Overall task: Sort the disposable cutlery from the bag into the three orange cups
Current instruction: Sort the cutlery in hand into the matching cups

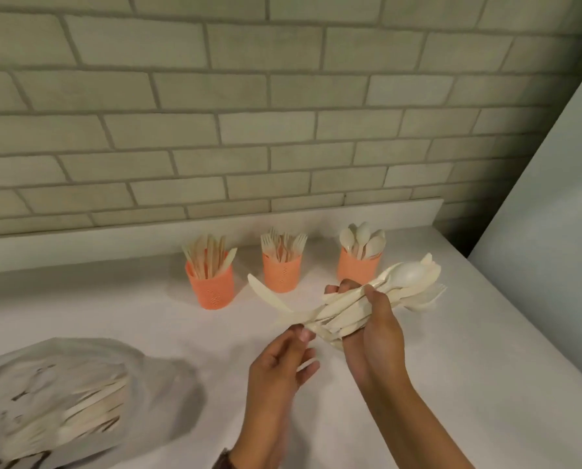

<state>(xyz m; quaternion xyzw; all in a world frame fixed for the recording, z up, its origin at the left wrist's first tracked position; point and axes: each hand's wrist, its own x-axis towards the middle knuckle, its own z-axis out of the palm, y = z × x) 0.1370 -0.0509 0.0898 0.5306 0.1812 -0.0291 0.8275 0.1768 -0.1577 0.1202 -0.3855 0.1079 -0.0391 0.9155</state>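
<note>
scene: white desk (452,384) against a pale brick wall (283,130), with a plain pale panel (553,214) at far right.
cups: we count three orange cups in a row at the far side of the desk, all upright and apart from each other.
left cup (210,286): holds knives, standing handle down with the blades up and fanned. They overlap too much for a firm count.
middle cup (282,272): holds forks with the tines up. They are bunched, so no firm count.
right cup (354,267): holds spoons with the bowls up. At least five bowls show.
bundle of cutlery (347,308): held above the desk, just near of the right cup. Its long axis runs near-left to far-right. A spoon bowl and fork tines point far-right.
knife (266,294): one, sticking out of the bundle's left end with its tip pointing far-left toward the left cup.
right grip (374,323): clamped on the bundle, with the fingers curled round its middle.
left grip (283,360): thumb and forefinger pinched together on the bundle's near-left end. We cannot tell which piece they hold.
bag (161,377): one clear bag lying flat at near left on the desk, well apart from the cups. More pale cutlery lies inside it, its long axis roughly left to right.
writing: dark marks on the bag, too blurred for us to read.
</note>
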